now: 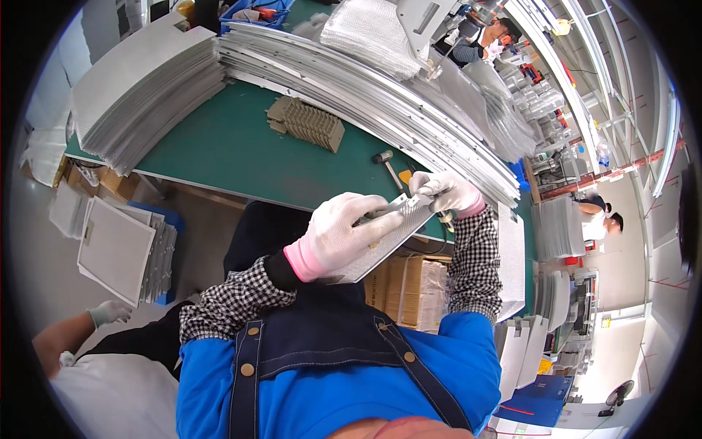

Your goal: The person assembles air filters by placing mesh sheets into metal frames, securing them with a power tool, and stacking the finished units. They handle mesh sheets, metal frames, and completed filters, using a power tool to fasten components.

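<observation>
A thin light-grey perforated metal panel [386,244] is tilted up in front of my apron, above the near edge of the green table. My left hand [340,230], in a white glove with a pink cuff, grips its upper left side, fingers wrapped over the edge. At the panel's far upper corner is my right hand [450,194], also gloved, its fingers closed around the corner. A small light-coloured piece seems to be between them, too small to name. Just beyond my hands lies a hammer [386,161] with a dark head.
Long silver metal strips [365,91] run along the back of the green table [219,146]. Beige ribbed parts [306,124] stand in a row. Stacked mesh panels [146,80] rise at left. Cardboard boxes [415,289] sit below. A co-worker's gloved hand [110,313] is at lower left.
</observation>
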{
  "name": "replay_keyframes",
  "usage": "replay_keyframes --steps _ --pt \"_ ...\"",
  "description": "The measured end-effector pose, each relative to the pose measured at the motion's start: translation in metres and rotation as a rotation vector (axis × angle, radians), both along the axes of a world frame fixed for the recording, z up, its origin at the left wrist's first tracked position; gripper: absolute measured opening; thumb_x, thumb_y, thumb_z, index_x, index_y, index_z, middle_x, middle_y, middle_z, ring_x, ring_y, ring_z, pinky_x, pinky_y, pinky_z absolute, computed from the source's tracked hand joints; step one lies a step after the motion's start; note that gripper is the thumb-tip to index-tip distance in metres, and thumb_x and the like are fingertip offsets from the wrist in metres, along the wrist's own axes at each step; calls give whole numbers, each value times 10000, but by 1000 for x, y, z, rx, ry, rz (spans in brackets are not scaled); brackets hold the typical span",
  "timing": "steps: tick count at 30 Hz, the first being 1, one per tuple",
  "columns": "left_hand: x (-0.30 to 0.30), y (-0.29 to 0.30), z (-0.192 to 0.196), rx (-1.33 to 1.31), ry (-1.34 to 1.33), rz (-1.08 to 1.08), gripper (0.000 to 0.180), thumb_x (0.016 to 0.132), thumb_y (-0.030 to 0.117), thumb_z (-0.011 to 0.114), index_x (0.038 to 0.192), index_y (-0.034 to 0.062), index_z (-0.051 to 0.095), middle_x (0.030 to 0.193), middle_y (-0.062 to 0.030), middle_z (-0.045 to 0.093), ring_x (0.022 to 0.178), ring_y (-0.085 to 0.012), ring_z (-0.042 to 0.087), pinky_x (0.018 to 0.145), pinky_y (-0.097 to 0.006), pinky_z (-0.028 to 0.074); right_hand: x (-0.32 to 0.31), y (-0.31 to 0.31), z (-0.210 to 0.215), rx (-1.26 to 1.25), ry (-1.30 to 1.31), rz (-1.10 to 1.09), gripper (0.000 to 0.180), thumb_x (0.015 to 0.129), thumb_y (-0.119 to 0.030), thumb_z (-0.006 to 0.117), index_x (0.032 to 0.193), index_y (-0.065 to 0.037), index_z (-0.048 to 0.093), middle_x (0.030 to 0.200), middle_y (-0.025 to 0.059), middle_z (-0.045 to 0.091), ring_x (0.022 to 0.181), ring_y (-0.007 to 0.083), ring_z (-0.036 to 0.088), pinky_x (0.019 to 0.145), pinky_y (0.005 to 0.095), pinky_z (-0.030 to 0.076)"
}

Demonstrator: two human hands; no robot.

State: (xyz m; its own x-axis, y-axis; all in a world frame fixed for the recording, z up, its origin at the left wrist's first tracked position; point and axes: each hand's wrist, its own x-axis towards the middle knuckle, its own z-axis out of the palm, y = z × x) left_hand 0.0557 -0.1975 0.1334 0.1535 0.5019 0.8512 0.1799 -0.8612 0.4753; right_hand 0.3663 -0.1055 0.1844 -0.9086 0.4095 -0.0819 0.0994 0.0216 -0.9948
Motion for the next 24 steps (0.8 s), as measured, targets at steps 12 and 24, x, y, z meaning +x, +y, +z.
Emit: replay_keyframes --steps 12,24 --pt "2 -4 10 220 27 162 587 558 96 771 1132 221 771 669 25 459 557 -157 466 523 -303 408 -2 -16 10 50 -11 6 494 891 -143 787 1365 -222 669 1140 77 553 900 164 485 775 304 430" --pt "0 -6 7 227 125 138 627 547 97 767 1164 207 768 765 22 503 622 -152 517 535 -309 425 0 -27 10 50 -36 -78 492 864 -205 804 1310 -40 677 1147 81 575 1014 174 538 895 314 446"
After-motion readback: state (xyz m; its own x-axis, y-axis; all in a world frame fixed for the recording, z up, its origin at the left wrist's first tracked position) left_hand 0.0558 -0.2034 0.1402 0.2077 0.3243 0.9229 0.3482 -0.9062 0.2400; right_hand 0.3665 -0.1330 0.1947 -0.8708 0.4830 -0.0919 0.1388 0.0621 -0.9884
